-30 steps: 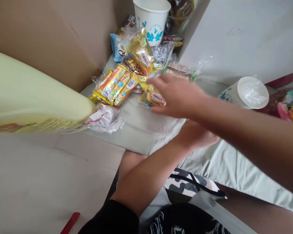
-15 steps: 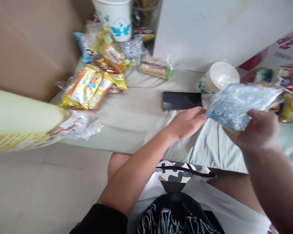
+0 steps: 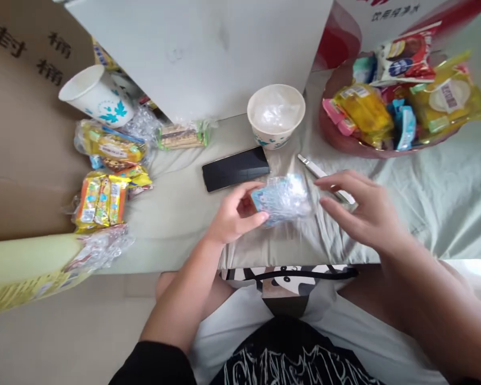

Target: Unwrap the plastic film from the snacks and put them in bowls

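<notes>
My left hand [image 3: 236, 214] grips the left end of a blue packet [image 3: 280, 200] wrapped in shiny clear plastic, between thumb and fingers, above the cloth-covered surface. To the packet's right is my right hand [image 3: 361, 214], thumb and fingers apart, holding nothing and slightly blurred. A slim white and grey tool [image 3: 312, 167], its exact kind unclear, lies partly hidden behind the right fingers. Behind the packet rests a dark-screened phone [image 3: 236, 169]. Beyond it stands a paper cup [image 3: 276, 118] with crumpled clear plastic inside.
A pink bowl [image 3: 332, 136] of wrapped snacks stands at the right. On the left are yellow snack packs [image 3: 102, 199], a tilted paper cup [image 3: 100, 96] and wrapped biscuits [image 3: 182, 136]. A white box [image 3: 208, 48] closes off the back; a pale yellow roll-like object [image 3: 28, 259] juts in at left.
The blue packet has passed from my right hand to my left. My right hand has let go and opened. The view has swung right, bringing the snack bowl and slim tool into sight.
</notes>
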A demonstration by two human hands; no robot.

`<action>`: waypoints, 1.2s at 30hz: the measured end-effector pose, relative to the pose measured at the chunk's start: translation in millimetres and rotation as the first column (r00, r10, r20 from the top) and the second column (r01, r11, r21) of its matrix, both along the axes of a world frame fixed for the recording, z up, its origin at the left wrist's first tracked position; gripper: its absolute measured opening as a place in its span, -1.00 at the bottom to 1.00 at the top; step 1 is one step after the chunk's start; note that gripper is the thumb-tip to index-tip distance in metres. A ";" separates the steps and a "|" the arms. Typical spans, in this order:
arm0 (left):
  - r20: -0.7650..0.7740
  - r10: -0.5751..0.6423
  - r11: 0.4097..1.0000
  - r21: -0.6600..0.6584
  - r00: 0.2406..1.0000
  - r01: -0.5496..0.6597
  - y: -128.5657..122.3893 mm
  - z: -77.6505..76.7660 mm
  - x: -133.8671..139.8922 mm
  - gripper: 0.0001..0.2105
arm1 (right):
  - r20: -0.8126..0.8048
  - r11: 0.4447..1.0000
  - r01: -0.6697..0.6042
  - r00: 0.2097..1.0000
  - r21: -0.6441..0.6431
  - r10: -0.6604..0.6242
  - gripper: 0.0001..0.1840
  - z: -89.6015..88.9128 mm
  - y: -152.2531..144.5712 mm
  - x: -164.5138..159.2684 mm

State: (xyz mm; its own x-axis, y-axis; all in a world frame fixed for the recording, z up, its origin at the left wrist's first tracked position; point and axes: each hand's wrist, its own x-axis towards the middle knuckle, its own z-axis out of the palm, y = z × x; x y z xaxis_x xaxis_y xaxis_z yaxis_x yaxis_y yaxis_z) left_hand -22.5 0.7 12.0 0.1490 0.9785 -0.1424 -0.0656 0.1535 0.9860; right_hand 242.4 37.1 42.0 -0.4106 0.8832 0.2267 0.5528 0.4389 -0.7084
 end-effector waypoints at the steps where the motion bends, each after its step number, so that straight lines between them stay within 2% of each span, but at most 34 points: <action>1: -0.059 0.040 0.998 0.042 0.997 -0.038 1.2 -0.6 -2.9 -0.47 | 0.086 0.996 0.093 0.992 0.019 -0.094 -0.74 -3.4 3.4 8.0; 3: -0.149 0.130 0.986 0.125 0.980 -0.112 3.3 -3.8 -6.8 -0.45 | 0.246 0.974 0.221 0.942 0.059 -0.229 -0.71 -16.4 9.9 18.3; 5: -0.188 0.211 0.967 0.186 0.959 -0.176 5.3 -8.9 -8.2 -0.40 | 0.355 0.964 0.252 0.896 0.085 -0.266 -0.69 -30.7 15.7 21.1; 7: -0.212 0.258 0.953 0.218 0.943 -0.212 7.5 -14.0 -7.9 -0.36 | 0.399 0.963 0.244 0.876 0.112 -0.269 -0.77 -38.1 20.1 19.0; 9: -0.240 0.291 0.941 0.244 0.926 -0.232 9.7 -17.4 -7.1 -0.38 | 0.373 0.962 0.240 0.887 0.131 -0.272 -0.81 -35.1 22.1 15.1; 11: -0.269 0.309 0.935 0.263 0.912 -0.239 11.2 -18.6 -6.5 -0.44 | 0.265 0.972 0.210 0.936 0.102 -0.230 -0.79 -24.7 20.9 10.3; 13: -0.287 0.297 0.938 0.264 0.911 -0.223 11.3 -18.1 -6.4 -0.47 | 0.108 0.992 0.116 0.987 0.055 -0.121 -0.76 -13.6 16.9 3.9; 15: -0.289 0.257 0.948 0.259 0.922 -0.183 10.4 -17.0 -6.8 -0.47 | -0.008 0.999 -0.023 1.000 0.043 0.023 -0.73 -7.6 11.8 -4.1; 18: -0.286 0.198 0.954 0.276 0.938 -0.117 8.8 -16.1 -9.3 -0.41 | -0.025 0.988 -0.141 0.989 0.062 0.143 -0.72 -10.8 7.9 -13.4; 20: -0.295 0.190 0.954 0.281 0.936 -0.105 8.7 -16.1 -13.4 -0.40 | 0.023 0.991 -0.121 0.993 0.065 0.120 -0.70 -16.3 10.0 -11.7; 24: -0.339 0.193 0.965 0.237 0.921 -0.114 8.6 -13.9 -25.0 -0.40 | 0.153 0.995 0.069 0.985 0.072 -0.080 -0.70 -20.6 20.8 11.8; 26: -0.417 0.277 0.940 0.306 0.866 -0.153 6.8 -10.7 -28.7 -0.42 | 0.206 0.980 0.162 0.961 0.115 -0.183 -0.71 -19.8 24.8 22.5; 28: -0.510 0.426 0.873 0.448 0.747 -0.192 3.9 -7.1 -28.8 -0.38 | 0.235 0.960 0.215 0.938 0.179 -0.254 -0.72 -19.1 26.1 25.9; 30: -0.587 0.488 0.834 0.532 0.646 -0.147 0.9 -4.3 -25.4 -0.29 | 0.227 0.956 0.208 0.940 0.205 -0.253 -0.72 -19.5 25.2 21.8; 33: -0.699 0.344 0.891 0.453 0.626 0.017 -2.1 -2.5 -17.9 -0.22 | 0.165 0.977 0.145 0.971 0.159 -0.171 -0.70 -22.5 22.2 9.6; 34: -0.710 0.302 0.905 0.423 0.637 0.042 -2.7 -2.3 -15.9 -0.26 | 0.152 0.982 0.126 0.977 0.140 -0.147 -0.70 -23.8 21.1 5.6; 36: -0.662 0.277 0.919 0.395 0.696 0.009 -3.6 -1.4 -13.5 -0.45 | 0.139 0.989 0.100 0.984 0.110 -0.115 -0.72 -26.0 18.5 -1.1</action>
